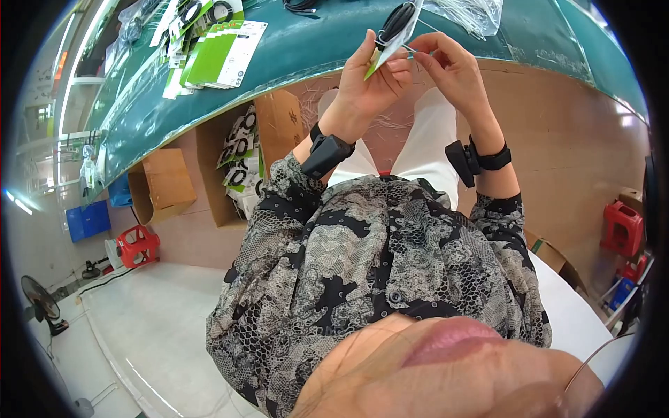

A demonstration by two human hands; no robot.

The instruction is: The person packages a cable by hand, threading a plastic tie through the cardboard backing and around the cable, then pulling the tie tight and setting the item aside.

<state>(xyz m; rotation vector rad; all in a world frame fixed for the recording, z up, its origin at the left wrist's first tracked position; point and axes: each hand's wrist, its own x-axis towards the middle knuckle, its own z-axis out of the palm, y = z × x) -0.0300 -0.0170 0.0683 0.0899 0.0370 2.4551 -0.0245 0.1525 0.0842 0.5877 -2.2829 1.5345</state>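
My left hand [369,85] is closed on a green-and-white backing card [400,42], held tilted just above the near edge of the green worktable [300,52]. Against the card lies a coiled black cable [396,24]. To the right of it, my right hand [454,70] pinches a thin white cable tie [410,49] that runs to the card. How the tie passes behind the card is hidden. Both wrists wear black straps with a black device.
Green-and-white cards [224,59], some with black coils, are stacked at the table's left. A clear bag of white ties [468,14] lies at the far right, another black cable [301,7] at the back. Below left stands a cardboard box [279,118] containing carded cables.
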